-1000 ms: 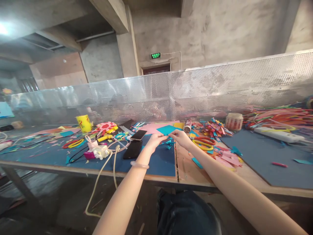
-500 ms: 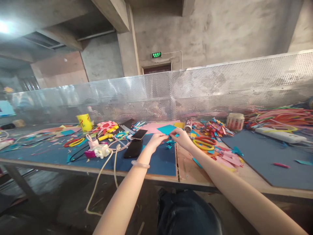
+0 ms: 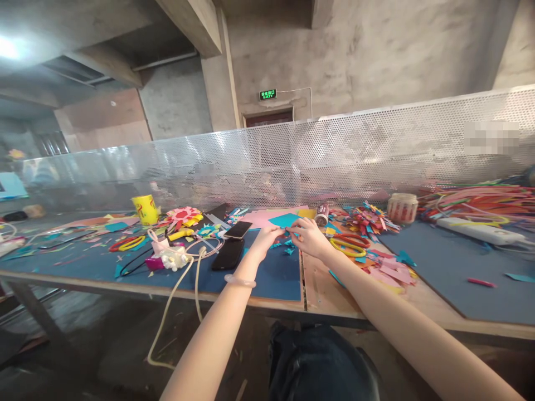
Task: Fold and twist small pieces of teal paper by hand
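Observation:
My left hand (image 3: 267, 240) and my right hand (image 3: 308, 236) meet fingertip to fingertip over the middle of the table. The fingers of both are pinched together on something small, too hidden to make out. Just behind them a blue paper sheet (image 3: 283, 219) lies on a pink sheet (image 3: 259, 218). Small blue paper pieces (image 3: 289, 252) rest on the dark blue mat (image 3: 276, 278) below my fingers. Left of my left hand are two black phones, one (image 3: 228, 254) flat on the mat and the other (image 3: 238, 230) behind it.
Left are a yellow cup (image 3: 145, 209), a white glue gun (image 3: 173, 257) with its cable and red-yellow scissors (image 3: 127, 243). Right are a can (image 3: 321, 214), more scissors (image 3: 349, 248), paper scraps (image 3: 390, 270), a jar (image 3: 402, 208) and a power strip (image 3: 480, 231). A perforated metal screen (image 3: 355, 156) stands behind.
My right hand has turned slightly, its back and fingers now showing more. My left hand has stayed nearly in place.

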Available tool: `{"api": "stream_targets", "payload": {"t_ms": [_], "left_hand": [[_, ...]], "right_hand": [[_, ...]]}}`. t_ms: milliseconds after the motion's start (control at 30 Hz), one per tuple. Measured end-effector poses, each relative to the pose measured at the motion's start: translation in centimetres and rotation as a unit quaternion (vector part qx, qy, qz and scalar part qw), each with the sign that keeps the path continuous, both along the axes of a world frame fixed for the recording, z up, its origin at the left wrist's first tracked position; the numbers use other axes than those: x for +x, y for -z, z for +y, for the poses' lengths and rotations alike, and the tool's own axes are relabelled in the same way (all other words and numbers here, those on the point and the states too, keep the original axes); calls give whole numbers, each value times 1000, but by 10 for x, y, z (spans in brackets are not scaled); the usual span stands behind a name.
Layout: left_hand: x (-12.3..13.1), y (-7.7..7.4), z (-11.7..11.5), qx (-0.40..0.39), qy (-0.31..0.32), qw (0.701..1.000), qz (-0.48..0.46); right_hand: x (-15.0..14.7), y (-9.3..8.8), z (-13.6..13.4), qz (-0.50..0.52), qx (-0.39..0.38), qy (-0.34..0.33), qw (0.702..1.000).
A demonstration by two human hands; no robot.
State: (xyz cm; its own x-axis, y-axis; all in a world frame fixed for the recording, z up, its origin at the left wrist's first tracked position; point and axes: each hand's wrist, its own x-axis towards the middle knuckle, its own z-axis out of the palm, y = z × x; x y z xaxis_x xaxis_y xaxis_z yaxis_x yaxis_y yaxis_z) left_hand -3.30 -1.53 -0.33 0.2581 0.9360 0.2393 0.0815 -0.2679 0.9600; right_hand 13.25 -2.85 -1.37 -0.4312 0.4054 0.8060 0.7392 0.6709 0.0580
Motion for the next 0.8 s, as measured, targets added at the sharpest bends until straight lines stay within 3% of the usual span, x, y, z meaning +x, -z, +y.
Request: {"api": "stream_targets", "payload": {"t_ms": [200,333,500,633,800], "left_hand": [[-1,1,1,1,30,1000,-4],[-2,1,0,2,23,1000,6],[-3,-3,-3,28,33,998,42],[-1,-7,-9,26,29,998,50],[1,-8,-13,23,28,997,70]], "right_hand": [[2,-4,-3,30,-31,-10,999],[2,-8,-5,92,-73,-53,992],[0,-9,-4,250,-204,-88,942],[1,-6,0,277,-280,-108,912],[0,-3,2,288,-305,-118,900]]}}
